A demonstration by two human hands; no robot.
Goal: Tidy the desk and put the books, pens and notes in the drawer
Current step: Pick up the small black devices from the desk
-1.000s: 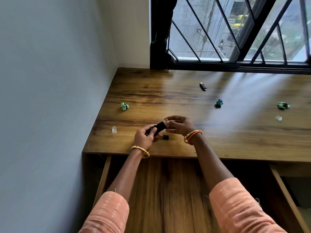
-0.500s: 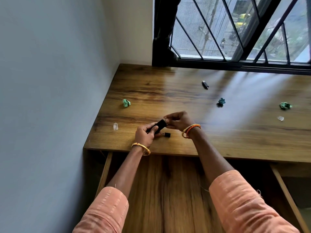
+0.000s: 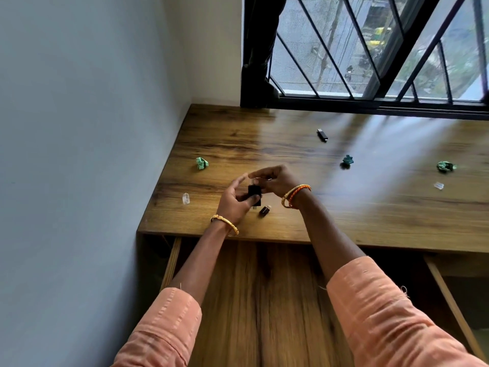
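Note:
Above the near left part of the wooden desk [image 3: 344, 213], my left hand [image 3: 235, 200] holds a small black object [image 3: 254, 193], its kind unclear, upright between thumb and fingers. My right hand [image 3: 275, 180] meets it from the right, fingertips pinched at the object's top. What they pinch is too small to make out. A small black cap-like piece [image 3: 265, 210] lies on the desk just below my hands. A black USB stick [image 3: 322, 135] lies far back near the window. No books, pens or notes show.
Three crumpled green paper balls lie on the desk: left [image 3: 202, 163], centre [image 3: 347, 160], right [image 3: 445, 166]. Clear plastic caps sit at the left edge [image 3: 186, 199] and at the right [image 3: 438, 185]. An open drawer [image 3: 264, 300] extends below the desk front. Wall at left, barred window behind.
The black object has turned from slanted to upright in my left hand. My right fingertips have moved onto its top. The view has tilted slightly.

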